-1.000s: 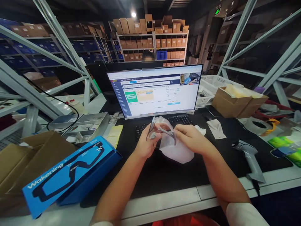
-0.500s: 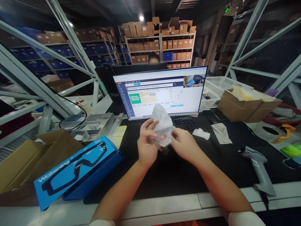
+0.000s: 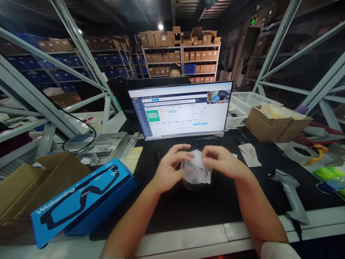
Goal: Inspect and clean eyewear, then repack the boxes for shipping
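Your left hand [image 3: 171,167] and right hand [image 3: 223,161] both hold a translucent white pouch [image 3: 198,158], glasses [image 3: 206,175] showing through. Blue Wakening box [image 3: 81,201] at left.

Glasses [image 3: 198,172] (partly hidden, blurred)

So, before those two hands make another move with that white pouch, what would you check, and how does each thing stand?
1. Left hand has a hold on the white pouch: ok, fingers and thumb are at its left side.
2. Right hand has a hold too: ok, its fingertips pinch the upper right part.
3. The glasses-like outline is fully inside the pouch: cannot tell, it shows faintly and the hands hide part.
4. Blue box out of the hands' way: ok, it lies left of the left forearm.
5. Grey scanner out of the way: ok, right of the right forearm.
6. Monitor on: ok, its screen is lit.
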The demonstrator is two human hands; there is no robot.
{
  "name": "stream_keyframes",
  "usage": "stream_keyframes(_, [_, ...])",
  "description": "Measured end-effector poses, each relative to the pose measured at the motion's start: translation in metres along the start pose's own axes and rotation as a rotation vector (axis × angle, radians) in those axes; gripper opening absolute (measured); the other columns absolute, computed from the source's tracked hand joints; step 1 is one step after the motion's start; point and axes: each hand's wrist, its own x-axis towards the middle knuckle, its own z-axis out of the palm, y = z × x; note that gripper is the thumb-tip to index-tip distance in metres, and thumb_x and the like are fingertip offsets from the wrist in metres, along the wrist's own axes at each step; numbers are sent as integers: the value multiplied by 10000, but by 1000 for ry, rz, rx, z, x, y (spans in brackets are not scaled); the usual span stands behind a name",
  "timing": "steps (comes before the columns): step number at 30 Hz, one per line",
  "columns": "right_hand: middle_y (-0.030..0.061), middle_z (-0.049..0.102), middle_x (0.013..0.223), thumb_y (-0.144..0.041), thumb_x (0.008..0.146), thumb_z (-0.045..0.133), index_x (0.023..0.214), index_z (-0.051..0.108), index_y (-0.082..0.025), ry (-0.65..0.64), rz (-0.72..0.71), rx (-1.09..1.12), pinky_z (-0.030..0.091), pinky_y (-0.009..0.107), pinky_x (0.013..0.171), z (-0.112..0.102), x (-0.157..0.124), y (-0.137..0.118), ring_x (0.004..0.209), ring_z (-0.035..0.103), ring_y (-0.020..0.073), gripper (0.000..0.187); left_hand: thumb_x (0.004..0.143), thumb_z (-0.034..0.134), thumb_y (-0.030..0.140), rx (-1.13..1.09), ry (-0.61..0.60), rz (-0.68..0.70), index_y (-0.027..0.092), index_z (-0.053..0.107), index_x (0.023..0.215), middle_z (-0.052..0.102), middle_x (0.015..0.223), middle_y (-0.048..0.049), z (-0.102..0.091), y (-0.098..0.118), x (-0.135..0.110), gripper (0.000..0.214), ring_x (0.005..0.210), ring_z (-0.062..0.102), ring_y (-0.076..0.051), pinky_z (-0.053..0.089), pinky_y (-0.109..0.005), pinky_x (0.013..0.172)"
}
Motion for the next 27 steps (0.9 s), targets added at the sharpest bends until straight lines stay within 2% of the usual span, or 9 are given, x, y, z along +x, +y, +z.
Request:
stream_keyframes(3, [-33,551,638,-374,847,682,700,602,-182,-354,28,-85,345,242,554,-2,-1,-3,593,466,118,255,788,787,160,6,-118,-54,271,766,1014,549,1394,-131,6,5,-6,253,1181,650,-308,546,-485,1020])
stream_keyframes(6, [-36,518,628,-297,891,584,653,575,-177,-415,-47,-3,333,233,552,2,-1,-6,582,437,103,266,787,800,195,-60,-182,-140,277,757,1062,546,1409,-128,9,5,-7,290,1241,614,-318,540,-467,1030])
stream_keyframes(9, [-36,496,625,-363,882,608,659,550,-181,-235,-50,288,338,231,546,14,2,-5,573,434,101,294,756,841,258,-154,-140,-241,267,693,1205,575,1391,-146,6,2,-4,473,1240,611,-313,551,-416,1002])
stream_keyframes(13, [-51,446,579,-453,806,698,659,527,-196,89,46,667,292,228,486,31,13,2,505,371,95,343,759,842,276,-82,4,-270,267,623,1293,634,1330,-129,2,-3,-1,577,1208,629,-279,519,-392,1030])
stream_keyframes(15, [-45,453,595,-440,765,735,648,514,-201,251,59,795,300,231,493,35,19,5,524,370,101,346,796,801,248,-8,102,-151,268,644,1237,654,1287,-111,-1,-3,-2,469,1185,636,-264,520,-389,1015])
stream_keyframes(18, [-26,480,641,-422,740,752,656,526,-204,380,63,878,360,248,549,35,22,5,590,412,125,325,811,743,157,272,248,229,259,701,1034,706,1039,-70,-5,0,-4,249,960,676,-219,542,-346,854])
stream_keyframes(21, [-13,510,665,-429,747,752,675,561,-196,295,100,845,396,263,605,32,19,3,621,442,134,309,809,710,116,629,94,480,252,705,1051,692,786,-32,-6,4,-4,278,684,616,-177,463,-310,658])
stream_keyframes(24, [-21,495,626,-416,758,755,642,552,-185,143,139,803,374,250,575,32,14,1,578,418,114,329,876,656,172,803,-128,432,229,690,1108,707,744,-30,-6,11,-2,242,620,592,-173,391,-315,613])
stream_keyframes(27, [-36,453,586,-408,761,744,608,509,-194,155,141,841,318,237,505,35,13,0,529,371,103,353,922,608,216,837,-292,305,230,701,1060,752,846,-36,-11,18,0,167,698,641,-184,405,-321,655])
